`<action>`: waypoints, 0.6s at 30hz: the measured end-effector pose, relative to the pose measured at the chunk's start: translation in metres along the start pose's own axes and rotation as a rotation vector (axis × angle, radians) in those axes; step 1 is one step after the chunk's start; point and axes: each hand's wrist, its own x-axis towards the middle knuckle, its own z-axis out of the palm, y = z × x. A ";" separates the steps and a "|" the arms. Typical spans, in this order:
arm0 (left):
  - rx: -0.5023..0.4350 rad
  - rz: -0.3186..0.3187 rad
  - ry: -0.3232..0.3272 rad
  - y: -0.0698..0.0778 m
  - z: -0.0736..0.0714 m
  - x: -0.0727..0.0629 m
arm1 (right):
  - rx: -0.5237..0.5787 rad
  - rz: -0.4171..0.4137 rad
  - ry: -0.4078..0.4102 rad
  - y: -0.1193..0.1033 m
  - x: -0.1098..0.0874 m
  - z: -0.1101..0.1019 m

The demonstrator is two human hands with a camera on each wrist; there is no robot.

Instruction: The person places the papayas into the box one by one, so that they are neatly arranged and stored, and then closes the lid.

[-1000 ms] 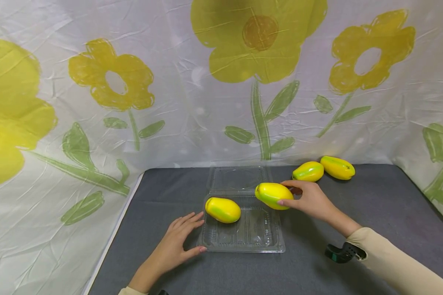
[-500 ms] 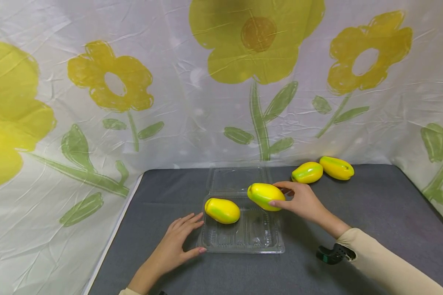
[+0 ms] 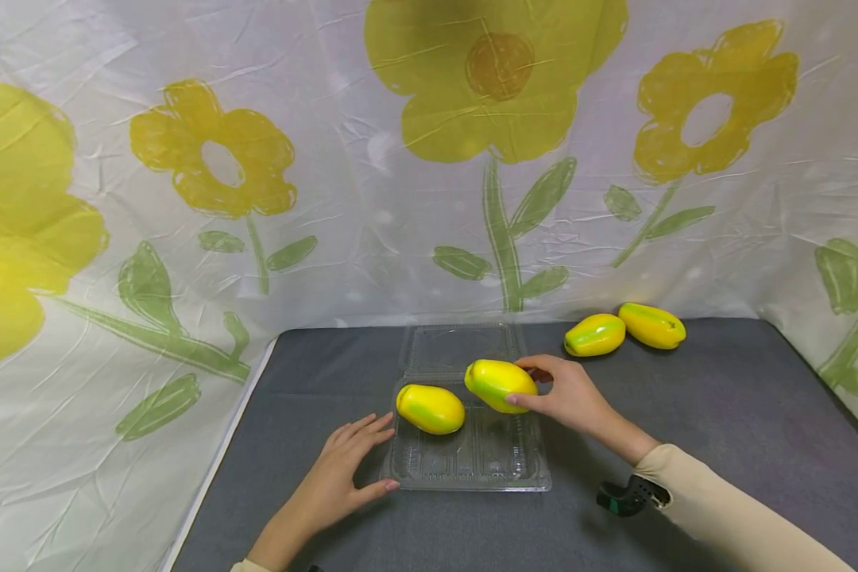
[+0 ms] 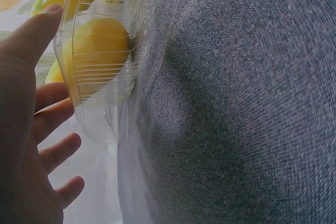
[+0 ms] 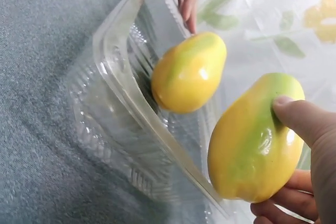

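Note:
A clear plastic clamshell box [image 3: 472, 480] lies with its lid [image 3: 461, 346] laid back behind it. One yellow-green papaya [image 3: 430, 410] rests in the left part of its tray. My right hand [image 3: 568, 397] holds a second papaya [image 3: 500, 385] above the tray's right side, thumb on the near face and fingers behind; the right wrist view shows this held papaya [image 5: 257, 140] higher than the box rim. My left hand [image 3: 336, 473] is spread at the box's left edge, its thumb and fingertips by the rim [image 4: 67, 72]; whether they press it I cannot tell.
Two more papayas, a nearer one [image 3: 595, 334] and a farther one [image 3: 653, 326], lie side by side at the back right of the dark grey cloth [image 3: 729, 413]. A flower-printed white curtain [image 3: 357, 159] stands behind the table and along its sides.
My right hand has carried its papaya leftward over the tray, from near the right rim to just right of the papaya inside. My left hand has stayed in place.

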 end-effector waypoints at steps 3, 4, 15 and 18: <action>-0.002 -0.001 -0.002 0.000 0.000 0.000 | -0.006 -0.005 -0.001 -0.001 -0.001 0.004; -0.002 -0.003 -0.003 0.000 0.000 0.000 | -0.004 -0.004 -0.002 -0.001 -0.001 0.006; -0.005 -0.007 -0.008 0.000 0.000 0.000 | 0.010 -0.048 -0.001 0.000 -0.002 0.018; -0.003 -0.009 -0.008 0.000 0.000 0.000 | -0.012 -0.048 0.004 0.001 -0.003 0.020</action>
